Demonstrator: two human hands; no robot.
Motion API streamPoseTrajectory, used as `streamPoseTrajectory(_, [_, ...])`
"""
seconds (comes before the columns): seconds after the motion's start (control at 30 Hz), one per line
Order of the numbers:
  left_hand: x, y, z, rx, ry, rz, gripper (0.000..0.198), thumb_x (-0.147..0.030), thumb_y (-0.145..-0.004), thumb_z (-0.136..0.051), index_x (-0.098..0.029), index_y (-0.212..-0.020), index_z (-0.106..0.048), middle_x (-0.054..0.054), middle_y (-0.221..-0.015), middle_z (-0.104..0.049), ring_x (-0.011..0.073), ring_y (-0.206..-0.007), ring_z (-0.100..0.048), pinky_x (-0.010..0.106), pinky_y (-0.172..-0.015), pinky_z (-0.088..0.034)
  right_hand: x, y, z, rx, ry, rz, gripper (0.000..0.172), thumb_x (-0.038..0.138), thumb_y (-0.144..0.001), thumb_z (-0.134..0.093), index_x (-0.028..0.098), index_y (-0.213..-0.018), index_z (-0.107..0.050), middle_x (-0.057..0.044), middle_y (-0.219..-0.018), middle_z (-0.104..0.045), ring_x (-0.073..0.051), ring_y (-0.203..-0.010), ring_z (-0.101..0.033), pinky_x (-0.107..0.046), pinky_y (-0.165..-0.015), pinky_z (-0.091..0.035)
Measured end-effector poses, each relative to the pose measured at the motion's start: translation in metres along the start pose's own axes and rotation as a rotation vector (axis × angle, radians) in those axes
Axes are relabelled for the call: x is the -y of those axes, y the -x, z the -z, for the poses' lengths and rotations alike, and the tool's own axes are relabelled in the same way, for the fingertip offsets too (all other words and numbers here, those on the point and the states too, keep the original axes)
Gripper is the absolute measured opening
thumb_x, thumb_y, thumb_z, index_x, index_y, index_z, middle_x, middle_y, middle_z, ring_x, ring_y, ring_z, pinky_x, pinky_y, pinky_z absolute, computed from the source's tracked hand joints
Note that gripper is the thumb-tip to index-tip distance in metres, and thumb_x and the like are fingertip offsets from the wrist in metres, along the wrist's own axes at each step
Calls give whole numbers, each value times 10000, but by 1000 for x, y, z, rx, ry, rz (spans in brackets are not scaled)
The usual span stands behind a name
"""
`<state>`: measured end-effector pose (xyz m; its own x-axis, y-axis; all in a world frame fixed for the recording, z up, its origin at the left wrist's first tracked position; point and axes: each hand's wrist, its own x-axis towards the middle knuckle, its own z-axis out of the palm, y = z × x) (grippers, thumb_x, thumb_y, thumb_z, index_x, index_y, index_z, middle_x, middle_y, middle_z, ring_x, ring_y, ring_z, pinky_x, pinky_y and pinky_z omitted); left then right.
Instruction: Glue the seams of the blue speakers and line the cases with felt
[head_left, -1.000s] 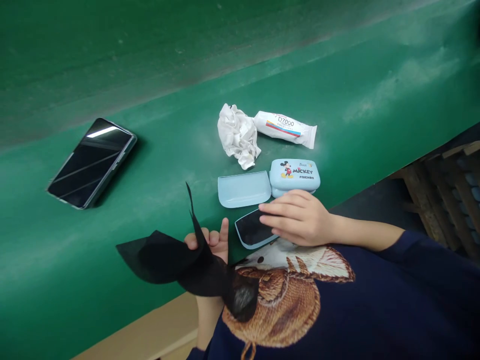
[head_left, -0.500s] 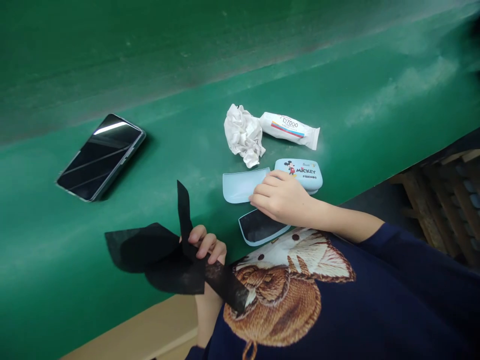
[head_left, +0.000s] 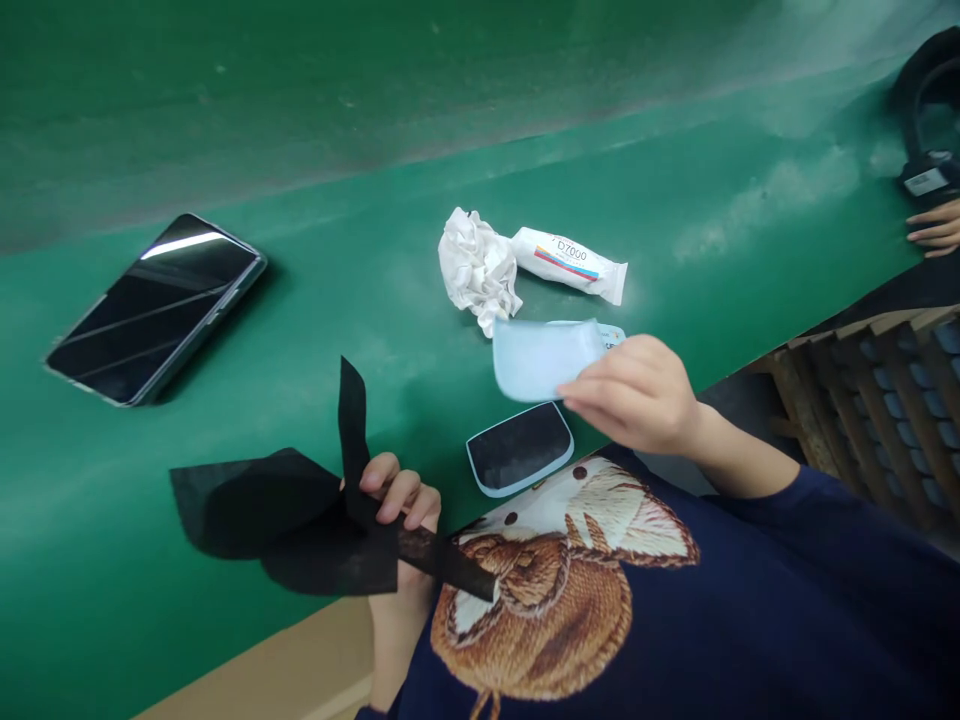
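My left hand (head_left: pixel 405 492) is closed on several thin, black, fabric-like pieces (head_left: pixel 300 510), some rounded and some narrow strips. In my right hand (head_left: pixel 637 395) is a light blue curved shell piece (head_left: pixel 544 362), pinched near its lower right corner above the table. Behind it, a light blue case (head_left: pixel 613 334) shows only in part. A second blue shell piece (head_left: pixel 519 450), its inside covered in black, lies on the table between my hands, close to my shirt.
Crumpled white paper (head_left: pixel 478 262) touches a white glue tube (head_left: pixel 571 265) marked D7000. A phone (head_left: pixel 154 310) lies at left on the green table (head_left: pixel 360 270). At the far right are another person's hand (head_left: pixel 937 228) and a black curved object (head_left: pixel 919 110).
My right hand has picked up the blue shell piece and moved it rightward, partly covering the case. My left hand still grips the black pieces. The view has shifted slightly.
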<state>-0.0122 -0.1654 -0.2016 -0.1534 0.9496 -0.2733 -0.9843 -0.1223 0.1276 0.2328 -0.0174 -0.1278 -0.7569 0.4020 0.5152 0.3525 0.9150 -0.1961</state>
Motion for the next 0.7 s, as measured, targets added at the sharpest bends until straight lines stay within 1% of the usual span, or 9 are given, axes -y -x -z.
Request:
streamPoseTrajectory(0.13, [1, -4, 1, 65, 35, -3, 186, -122, -812, -681, -197, -778, -514, -91, -826, -690, 1, -588, -630, 90, -462, -407, 20, 8, -9, 114, -53, 268, 132, 172, -946, -532, 164, -904, -657, 2, -784, -673, -126, -635, -494, -299, -585, -345])
streamPoseTrajectory(0.23, [2, -7, 2, 101, 29, -4, 200, -133, -805, -710, -188, -746, -527, -97, -822, -700, -5, -571, -627, 84, -434, -393, 30, 14, -16, 190, -78, 355, 202, 159, -939, -518, 178, -775, -635, 13, -719, -614, -116, -602, -446, -301, -566, -295])
streamPoseTrajectory(0.3, [2, -6, 0, 77, 18, 1, 181, -130, -815, -699, -189, -759, -538, -95, -827, -703, -4, -581, -631, 82, -461, -413, 33, 17, -19, 218, -72, 366, 236, 156, -934, -514, 183, -717, -603, 15, -681, -567, -117, -596, -421, -305, -554, -258])
streamPoseTrajectory(0.4, [2, -4, -5, 12, -4, 7, 177, -118, -802, -700, -191, -779, -540, -92, -813, -698, 4, -583, -634, 92, -493, -440, 35, 20, -23, 209, -35, 345, 228, 159, -921, -534, 182, -699, -582, 14, -653, -522, -124, -591, -398, -314, -541, -210])
streamPoseTrajectory(0.43, [2, -4, -6, 7, -7, 9, 181, -120, -795, -704, -191, -779, -539, -92, -808, -697, 7, -581, -634, 95, -494, -444, 36, 20, -24, 202, -27, 338, 220, 163, -914, -547, 181, -697, -581, 13, -651, -517, -126, -590, -395, -316, -539, -200])
streamPoseTrajectory(0.6, [3, -3, -2, 46, 2, -9, 165, -128, -816, -674, -198, -796, -526, -90, -834, -686, -5, -592, -613, 84, -513, -437, 40, 21, -27, 205, -40, 341, 213, 161, -894, -582, 175, -682, -578, 15, -636, -498, -126, -580, -390, -320, -530, -171])
streamPoseTrajectory(0.7, [2, -4, 5, 51, -32, -7, 174, -163, -828, -669, -204, -766, -512, -100, -793, -651, -5, -523, -541, 98, -449, -391, 41, 21, -27, 232, -46, 356, 193, 135, -914, -545, 167, -732, -600, 8, -653, -511, -121, -586, -411, -319, -526, -182])
